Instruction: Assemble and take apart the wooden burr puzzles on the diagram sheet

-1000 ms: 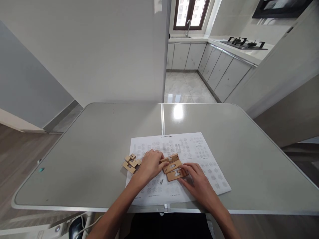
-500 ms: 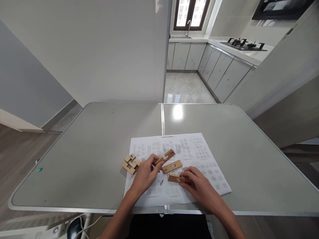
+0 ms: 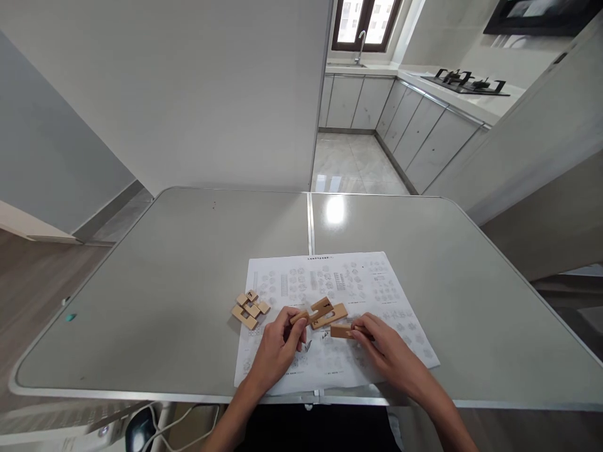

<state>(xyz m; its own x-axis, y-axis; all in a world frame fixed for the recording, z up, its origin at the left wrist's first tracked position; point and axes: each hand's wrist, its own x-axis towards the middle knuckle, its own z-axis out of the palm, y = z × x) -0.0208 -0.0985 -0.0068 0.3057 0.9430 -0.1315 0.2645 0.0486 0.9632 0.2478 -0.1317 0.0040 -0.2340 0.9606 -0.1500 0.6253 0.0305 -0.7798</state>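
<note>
My left hand (image 3: 277, 344) pinches one end of a notched wooden puzzle piece (image 3: 322, 307) with a dark mark on its far end. Partly behind that piece, a slotted wooden piece marked 2 (image 3: 340, 311) lies on the printed sheet (image 3: 348, 369). In my right hand (image 3: 387, 348) is another wooden puzzle piece (image 3: 340, 331), gripped at its right end; my fingers hide part of it. Left of my left hand sits a cluster of interlocked wooden pieces (image 3: 245, 318), one marked 3, at the sheet's left edge.
The sheet, printed with small diagrams, lies on a grey folding table (image 3: 155, 301) with a metal seam (image 3: 310, 226). A small teal object (image 3: 70, 317) is near the left edge. Cables (image 3: 162, 433) hang below the table at left. Beyond is a kitchen with a stove (image 3: 466, 81).
The piece in my left hand has turned and come lower, now overlapping the slotted piece. My right hand has shifted slightly right with its piece. The view has moved a little.
</note>
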